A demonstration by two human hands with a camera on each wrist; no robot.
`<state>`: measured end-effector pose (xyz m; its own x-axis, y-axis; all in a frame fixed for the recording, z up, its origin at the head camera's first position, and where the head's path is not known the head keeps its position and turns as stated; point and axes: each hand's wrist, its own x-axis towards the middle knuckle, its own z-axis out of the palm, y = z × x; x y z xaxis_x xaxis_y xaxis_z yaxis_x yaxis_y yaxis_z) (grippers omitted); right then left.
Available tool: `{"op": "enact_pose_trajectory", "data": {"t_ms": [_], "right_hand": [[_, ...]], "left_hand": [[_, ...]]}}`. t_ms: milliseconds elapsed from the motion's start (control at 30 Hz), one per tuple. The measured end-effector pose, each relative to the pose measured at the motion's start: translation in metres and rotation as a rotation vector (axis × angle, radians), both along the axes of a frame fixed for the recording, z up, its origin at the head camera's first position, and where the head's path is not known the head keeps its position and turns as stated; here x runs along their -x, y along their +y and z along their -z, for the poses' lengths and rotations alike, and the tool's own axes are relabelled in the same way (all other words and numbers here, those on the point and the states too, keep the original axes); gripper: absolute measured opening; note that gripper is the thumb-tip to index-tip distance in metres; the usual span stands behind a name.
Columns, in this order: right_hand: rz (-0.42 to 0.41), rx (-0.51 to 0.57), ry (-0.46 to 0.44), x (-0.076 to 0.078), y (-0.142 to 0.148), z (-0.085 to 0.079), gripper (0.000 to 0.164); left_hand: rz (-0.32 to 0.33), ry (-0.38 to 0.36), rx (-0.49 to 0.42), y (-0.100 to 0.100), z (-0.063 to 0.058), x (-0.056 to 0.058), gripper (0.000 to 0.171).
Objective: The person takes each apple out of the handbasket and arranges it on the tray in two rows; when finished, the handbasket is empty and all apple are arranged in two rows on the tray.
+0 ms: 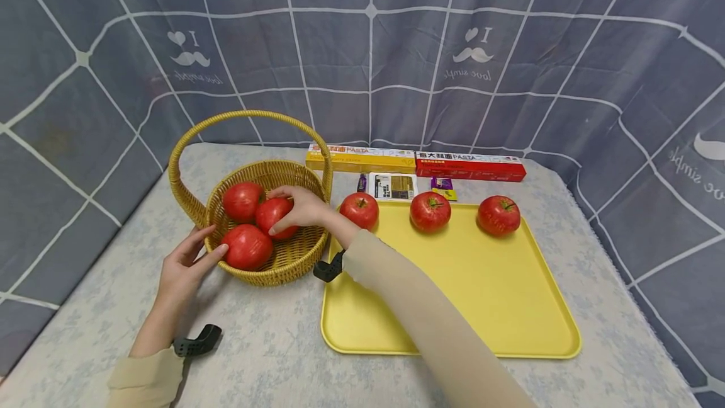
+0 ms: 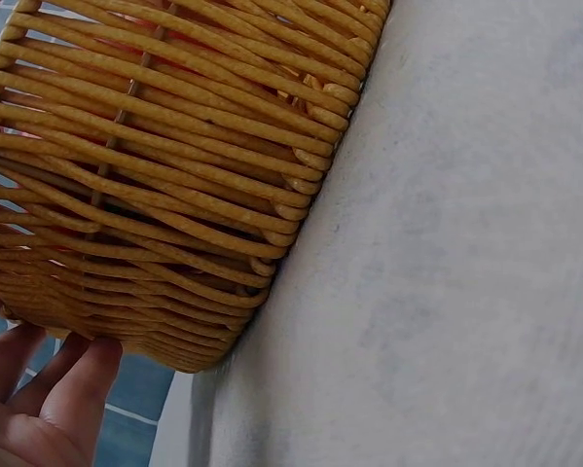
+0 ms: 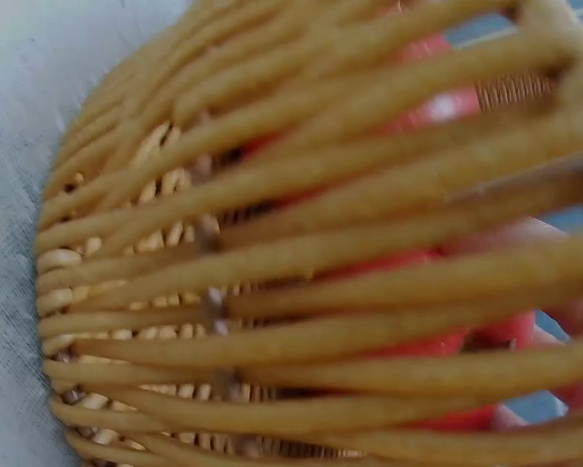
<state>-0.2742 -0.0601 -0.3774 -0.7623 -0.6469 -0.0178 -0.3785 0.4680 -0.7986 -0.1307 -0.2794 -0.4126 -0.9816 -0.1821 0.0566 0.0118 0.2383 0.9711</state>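
In the head view a wicker basket point(image 1: 286, 277) with a tall arched handle stands at the left. My left hand point(image 1: 184, 269) holds its near left rim, thumb on top and fingers along the outside. The left wrist view shows those fingers point(image 2: 87, 384) against the woven wall point(image 2: 174, 195). My right hand point(image 1: 306, 208) reaches into the basket and grips a red apple point(image 1: 274, 216) between thumb and fingers. Two more apples lie beside it, one behind point(image 1: 243, 201) and one in front point(image 1: 247, 247). Through the weave point(image 3: 301, 331), the right wrist view shows red fruit.
A yellow tray point(image 1: 470, 294) lies right of the basket, under my right forearm. Along its far edge sit three apples: left point(image 1: 360, 209), middle point(image 1: 430, 211) and right point(image 1: 498, 215). Behind are a yellow pasta box point(image 1: 362, 160), a red one point(image 1: 470, 167) and small packets point(image 1: 393, 186).
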Motion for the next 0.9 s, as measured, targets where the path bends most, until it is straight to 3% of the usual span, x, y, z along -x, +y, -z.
{"op": "enact_pose_trajectory", "data": {"t_ms": [167,300,467,633,767,900], "right_hand": [[0.012,-0.080,0.150,-0.012,0.007,-0.007,0.068],[-0.008,0.016,0.233,-0.023,0.023,-0.022,0.067],[-0.033,0.148,0.211,-0.042,0.055,-0.047,0.067],[-0.096,0.185,0.207,-0.057,0.092,-0.063,0.064],[-0.209,0.183,0.206,-0.065,0.119,-0.062,0.061],[-0.302,0.123,0.184,-0.074,0.139,-0.050,0.061]], "left_hand": [[-0.001,-0.007,0.010,0.000,0.001,-0.001,0.057],[-0.005,-0.002,0.007,0.000,0.001,0.000,0.057],[-0.012,0.007,0.003,0.001,0.001,0.000,0.056],[-0.015,-0.001,0.021,0.001,0.001,0.001,0.056],[-0.018,-0.010,0.035,0.000,0.001,0.001,0.057],[-0.019,-0.012,0.043,-0.001,0.001,0.001,0.057]]}}
